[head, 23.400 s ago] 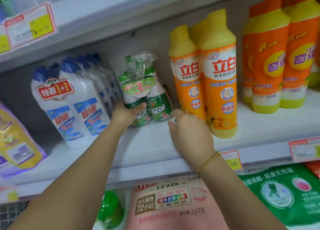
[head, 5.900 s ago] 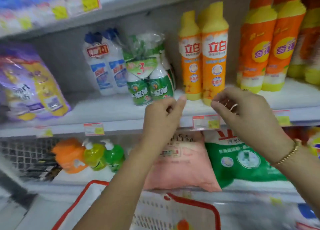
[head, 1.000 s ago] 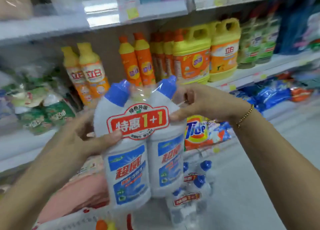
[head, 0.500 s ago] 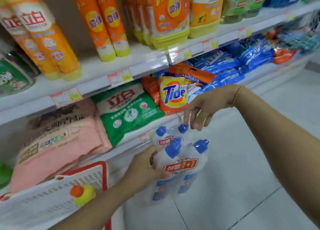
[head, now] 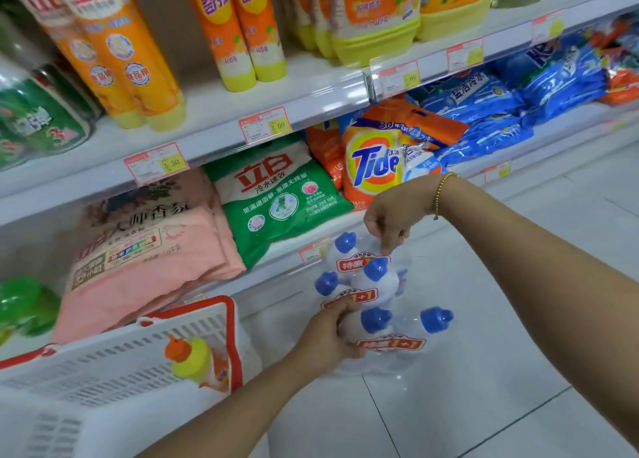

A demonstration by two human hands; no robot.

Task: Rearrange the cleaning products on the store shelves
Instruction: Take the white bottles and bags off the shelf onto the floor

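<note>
Store aisle, white tiled floor (head: 484, 371), white shelves (head: 276, 101) on the left and ahead. Upper shelf: orange-and-yellow dish soap bottles (head: 238, 32) standing upright, green spray bottles (head: 38, 122) at far left, price tags (head: 264, 124) clipped along the shelf edge. Lower shelf: pink detergent bag (head: 145, 246), green detergent bag (head: 276, 198) and orange Tide bag (head: 371, 167) lying side by side, blue bags (head: 501, 112) further right.

On the floor just in front of the lowest shelf: three twin packs of white cleaner bottles with blue caps (head: 373, 291), wrapped in clear film, red "1+1" labels, grouped close together and touching.

Left hand (head: 328, 333) closed around the near pack at its neck, thumb on the label side. Right hand (head: 390, 219) above the far pack, fingertips (head: 389, 246) pinching the film between its caps; gold bead bracelet (head: 439, 195) on that wrist.

White basket with red rim (head: 145, 350) at lower left, beside the left forearm; inside, a bottle with yellow top and orange cap (head: 192, 357), tilted. Rest of basket contents blurred, cannot tell.
</note>
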